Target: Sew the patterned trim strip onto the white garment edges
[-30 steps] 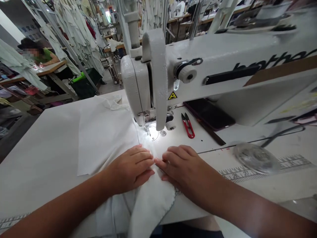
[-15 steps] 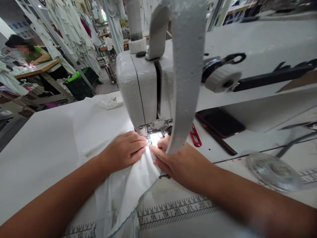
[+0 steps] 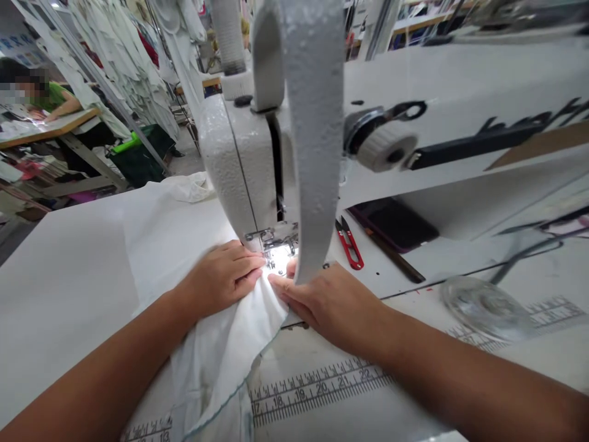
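A white fabric piece (image 3: pixel 248 331) with a bluish-green stitched edge runs under the lit needle area of a sewing machine (image 3: pixel 248 153) and drapes toward me. My left hand (image 3: pixel 225 273) presses on it just left of the presser foot (image 3: pixel 271 261), fingers together and closed on the cloth. On the other side, my right hand (image 3: pixel 322 301) has its thumb and fingers at the cloth's edge by the foot, closed on it. The machine's curved white bar (image 3: pixel 317 153) hides part of the right fingers.
Red thread snips (image 3: pixel 352 248), a dark phone (image 3: pixel 396 224) and a brown stick (image 3: pixel 400 261) lie right of the needle. A clear round dish (image 3: pixel 488 307) sits beside the printed ruler (image 3: pixel 317 390). A person (image 3: pixel 50 98) works at another table; white garments hang behind.
The view has shifted, so the machine and both hands appear farther left. The snips show more fully beside the bar. Both hands keep nearly the same place at the cloth.
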Demonstrator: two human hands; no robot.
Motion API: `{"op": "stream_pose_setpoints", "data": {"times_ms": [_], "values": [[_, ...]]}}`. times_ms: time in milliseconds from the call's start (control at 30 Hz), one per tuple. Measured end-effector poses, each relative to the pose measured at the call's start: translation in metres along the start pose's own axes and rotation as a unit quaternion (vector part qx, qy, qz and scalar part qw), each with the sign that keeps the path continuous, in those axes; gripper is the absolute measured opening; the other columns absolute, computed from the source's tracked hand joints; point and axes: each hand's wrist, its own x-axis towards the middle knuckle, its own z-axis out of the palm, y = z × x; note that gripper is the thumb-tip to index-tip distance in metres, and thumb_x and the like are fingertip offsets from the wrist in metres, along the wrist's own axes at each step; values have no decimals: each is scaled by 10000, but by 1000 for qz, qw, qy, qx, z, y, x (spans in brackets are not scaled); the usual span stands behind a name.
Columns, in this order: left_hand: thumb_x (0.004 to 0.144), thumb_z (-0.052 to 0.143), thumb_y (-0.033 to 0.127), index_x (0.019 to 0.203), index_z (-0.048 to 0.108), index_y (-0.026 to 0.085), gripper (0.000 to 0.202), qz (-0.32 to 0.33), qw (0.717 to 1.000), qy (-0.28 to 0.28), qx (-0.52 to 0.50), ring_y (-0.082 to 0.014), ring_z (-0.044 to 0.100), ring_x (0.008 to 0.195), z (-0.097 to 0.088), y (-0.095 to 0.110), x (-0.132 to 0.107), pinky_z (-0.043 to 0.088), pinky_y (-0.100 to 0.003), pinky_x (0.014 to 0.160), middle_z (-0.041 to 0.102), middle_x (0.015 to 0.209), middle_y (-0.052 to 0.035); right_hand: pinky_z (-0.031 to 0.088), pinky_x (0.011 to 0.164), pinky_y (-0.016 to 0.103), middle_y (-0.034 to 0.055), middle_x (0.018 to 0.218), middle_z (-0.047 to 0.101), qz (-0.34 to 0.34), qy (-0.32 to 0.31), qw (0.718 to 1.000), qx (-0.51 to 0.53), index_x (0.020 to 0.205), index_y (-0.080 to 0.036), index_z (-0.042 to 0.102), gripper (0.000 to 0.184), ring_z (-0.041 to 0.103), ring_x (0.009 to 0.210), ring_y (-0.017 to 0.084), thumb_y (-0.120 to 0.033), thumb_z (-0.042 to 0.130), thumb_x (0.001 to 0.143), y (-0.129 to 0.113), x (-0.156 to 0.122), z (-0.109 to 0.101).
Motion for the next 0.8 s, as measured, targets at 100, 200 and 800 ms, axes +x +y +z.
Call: {"op": "stream_pose_setpoints", "data": {"times_ms": [100,200,800], "values": [[924,507,204,1039,651,180,186,0,1000,2,-17,-190,637,994,-2,0,0,515,-372,914,713,1005,-35,413,739,344,79,972,668,-23,23,999,-5,1092,-158,639,224,554,909,218,-205,458,969,-6,-2,-1],[935,481,183,1066,638,149,208,10,1000,13,-26,-192,619,1035,-5,3,-2,512,-366,931,700,1054,-61,412,871,380,75,1188,641,-85,28,996,-9,1167,-151,616,285,520,1078,236,-323,515,964,-15,-10,-4],[944,461,244,1175,586,32,338,-107,972,-16,208,-277,605,933,6,98,-11,478,-392,690,624,1232,-169,373,873,401,76,1089,694,-24,20,975,-218,829,-146,679,165,556,1020,264,-239,577,917,11,-22,-24]]}}
